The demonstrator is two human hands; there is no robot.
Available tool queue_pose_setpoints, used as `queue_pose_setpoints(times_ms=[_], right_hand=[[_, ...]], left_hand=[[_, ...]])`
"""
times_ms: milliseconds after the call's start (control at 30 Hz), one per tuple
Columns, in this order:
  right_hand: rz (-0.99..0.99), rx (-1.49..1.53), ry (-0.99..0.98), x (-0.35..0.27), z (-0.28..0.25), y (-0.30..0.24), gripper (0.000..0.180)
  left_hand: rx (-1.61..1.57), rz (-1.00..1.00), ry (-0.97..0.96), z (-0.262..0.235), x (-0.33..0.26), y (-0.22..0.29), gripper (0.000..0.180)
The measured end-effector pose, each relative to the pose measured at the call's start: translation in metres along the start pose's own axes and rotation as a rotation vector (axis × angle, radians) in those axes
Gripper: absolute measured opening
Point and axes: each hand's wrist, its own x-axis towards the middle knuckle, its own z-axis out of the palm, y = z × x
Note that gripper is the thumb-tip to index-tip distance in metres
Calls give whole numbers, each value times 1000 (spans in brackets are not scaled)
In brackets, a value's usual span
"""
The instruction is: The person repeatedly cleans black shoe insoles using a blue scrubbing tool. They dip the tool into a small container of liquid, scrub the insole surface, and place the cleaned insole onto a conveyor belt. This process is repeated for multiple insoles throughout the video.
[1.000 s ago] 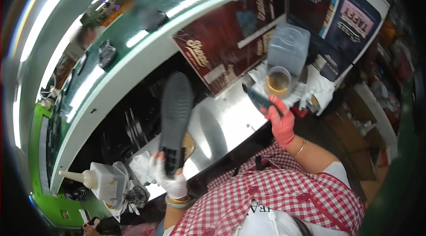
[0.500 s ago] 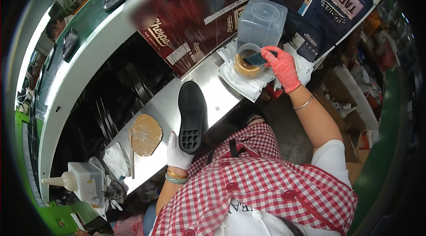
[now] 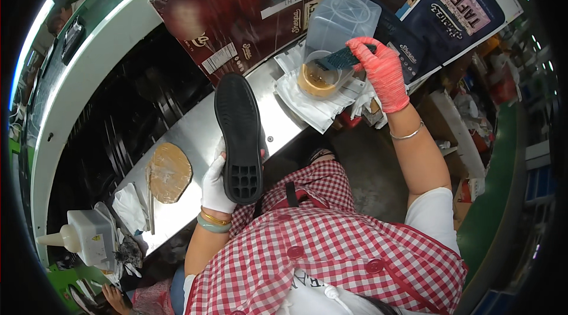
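My left hand, in a white glove with bare fingertips, grips a black shoe sole by its side near the heel. The sole's hollow grid of cells faces up, and its toe points away from me. In a red glove, my right hand pinches a flat dark green strip that looks like a brush. Its lower end reaches into a clear plastic cup holding tan liquid. I cannot make out whether the tip touches the liquid.
Behind the cup stands a translucent plastic container; white sheets lie beneath. A tan round pad and a squeeze bottle sit left on the metal bench. Printed panels stand behind. Another person's hand shows lower left.
The sole has risen closer to me and tilted slightly, its toe swinging left. My right hand has lifted a little, and the brush now slants up more out of the cup. The whole view has shifted.
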Motion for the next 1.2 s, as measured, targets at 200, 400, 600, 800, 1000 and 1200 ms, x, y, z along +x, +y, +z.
queue_pose_setpoints(times_ms=[200, 400, 600, 800, 1000, 1200], right_hand=[[108, -55, -113, 4, 0, 35, 25], [121, -27, -113, 0, -3, 30, 25], [174, 23, -107, 2, -9, 49, 25], [314, 401, -86, -49, 28, 33, 27], [318, 397, -239, -110, 108, -21, 24], [322, 388, -310, -115, 130, -18, 23]], left_hand=[[75, 67, -82, 16, 2, -4, 53], [59, 65, -61, 5, 0, -10, 51], [103, 95, 10, -7, -4, -17, 57], [-26, 54, 26, -24, -8, -21, 74], [-14, 124, -87, -27, -17, -19, 82], [-8, 109, -128, -25, -28, -15, 84]])
